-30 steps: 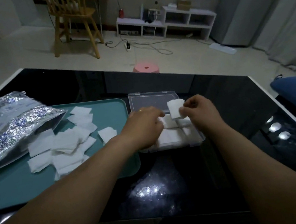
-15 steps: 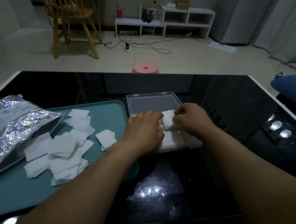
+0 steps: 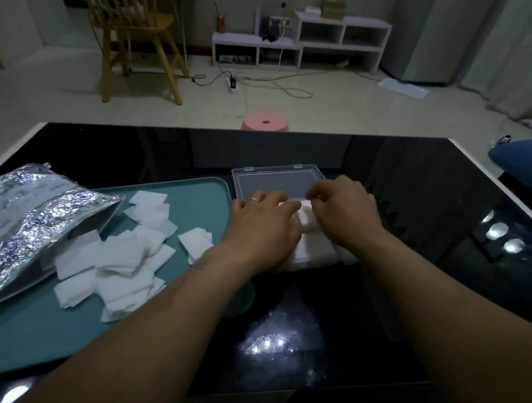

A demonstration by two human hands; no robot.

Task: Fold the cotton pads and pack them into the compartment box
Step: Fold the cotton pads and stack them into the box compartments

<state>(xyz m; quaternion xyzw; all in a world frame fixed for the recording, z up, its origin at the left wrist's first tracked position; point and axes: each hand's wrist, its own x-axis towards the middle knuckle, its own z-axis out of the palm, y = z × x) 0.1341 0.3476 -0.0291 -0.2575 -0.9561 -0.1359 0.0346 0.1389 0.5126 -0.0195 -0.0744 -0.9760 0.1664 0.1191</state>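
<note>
Mostly the compartment box (image 3: 347, 258) is hidden under both hands; only its clear lid (image 3: 278, 182), open on the far side, and a strip of packed pads (image 3: 314, 256) at its near edge show. The right hand (image 3: 346, 213) pinches the top of a folded cotton pad (image 3: 306, 217) over the box. The left hand (image 3: 262, 229) lies over the box's left part, fingertips against that pad; whether it grips is unclear. Loose cotton pads (image 3: 117, 258) lie on the tray (image 3: 35, 332), left.
</note>
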